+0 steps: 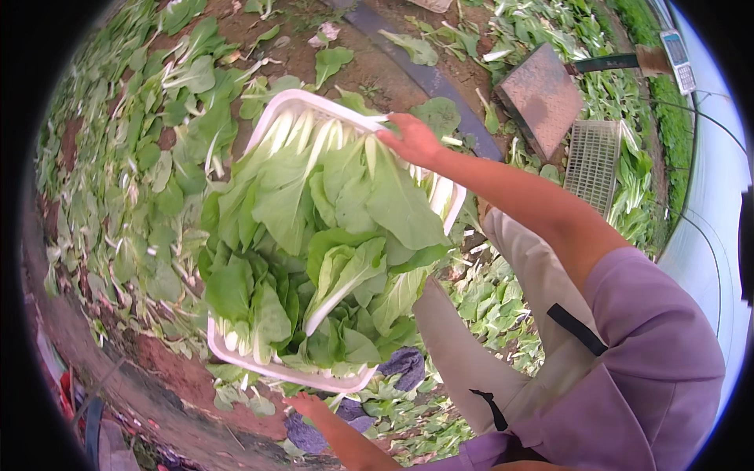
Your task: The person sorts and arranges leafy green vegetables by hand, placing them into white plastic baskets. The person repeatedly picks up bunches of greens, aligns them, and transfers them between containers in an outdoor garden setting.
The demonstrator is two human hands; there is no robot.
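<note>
A pale pink plastic crate (281, 377) is heaped with leafy greens (347, 194), their white stalks packed along its two ends and the leaves overlapping in the middle. One small head of greens (344, 279) lies loose on top. My right hand (406, 140) grips the crate's upper rim near its middle. Just below the lower rim is my left hand (306, 406), fingers apart and holding nothing visible; whether it touches the crate cannot be told. Dark purple cloth (306, 434) lies under and beside my left hand, with another piece (405, 368) by the crate's lower right corner.
A platform scale with a rusty metal plate (542, 100) and a display (678, 62) on a post stands at upper right. Beside it is a pale slatted crate (594, 165) with greens. Cut leaves (135, 194) litter the soil. A dark strip (418, 76) crosses the ground beyond my crate.
</note>
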